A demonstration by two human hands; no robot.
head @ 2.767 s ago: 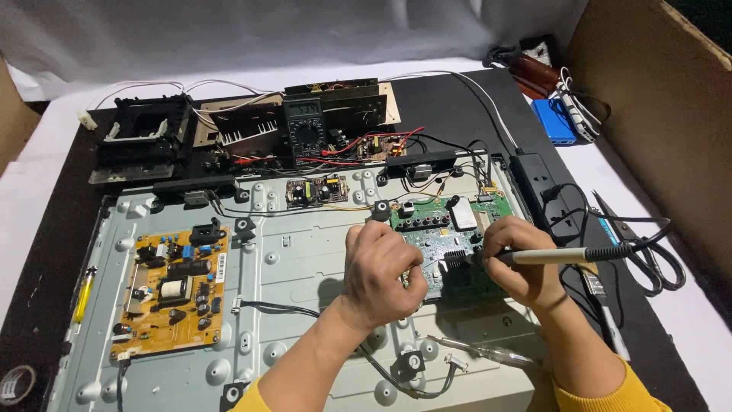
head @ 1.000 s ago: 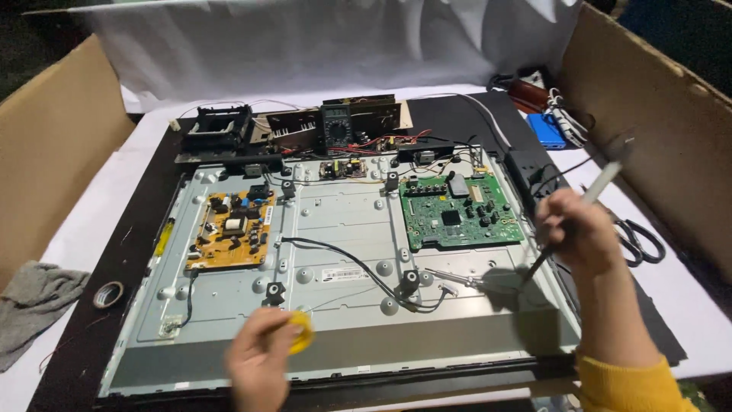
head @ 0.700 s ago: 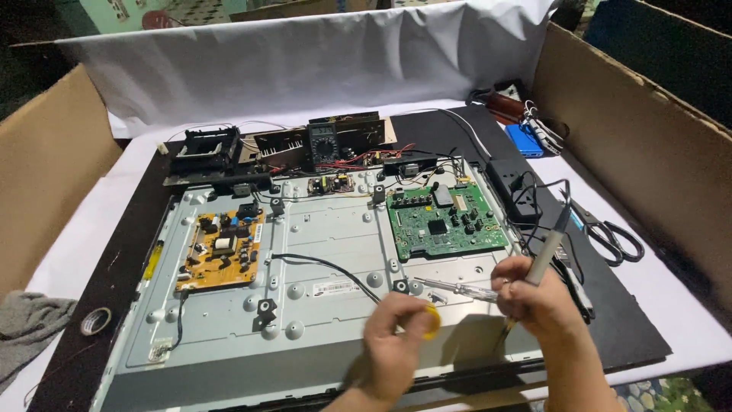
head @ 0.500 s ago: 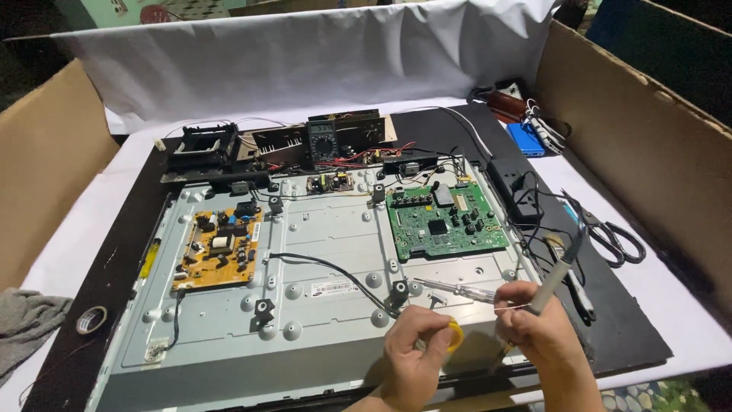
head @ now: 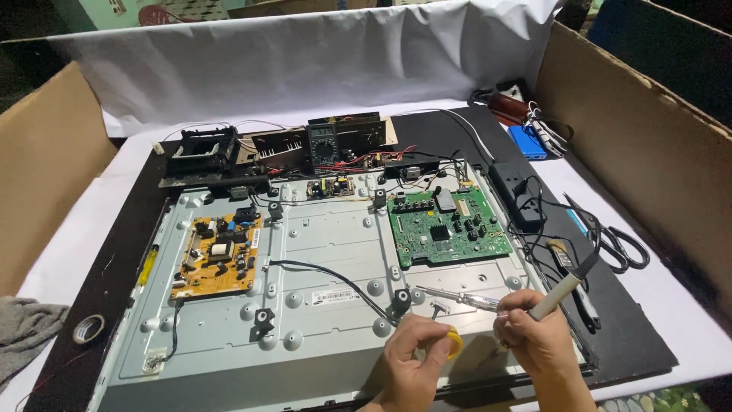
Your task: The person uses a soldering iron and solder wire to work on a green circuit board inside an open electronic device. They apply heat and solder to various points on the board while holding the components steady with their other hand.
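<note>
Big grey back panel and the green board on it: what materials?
Big grey back panel: likely stamped sheet metal, dull silvery finish with pressed round dimples. Green circuit board: looks like rigid laminate, semi-gloss green coating, dark chips mounted on it.

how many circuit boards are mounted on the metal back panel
3: a yellow-brown board at the left, a green board at the right, and a small board at the top edge between them. Others may be hidden among the parts behind.

Your table (head: 91, 229), covered in white cloth, carries a black mat (head: 633, 336); on it lie the metal panel (head: 328, 252), scissors (head: 614, 240) and tape roll (head: 89, 328).
</note>
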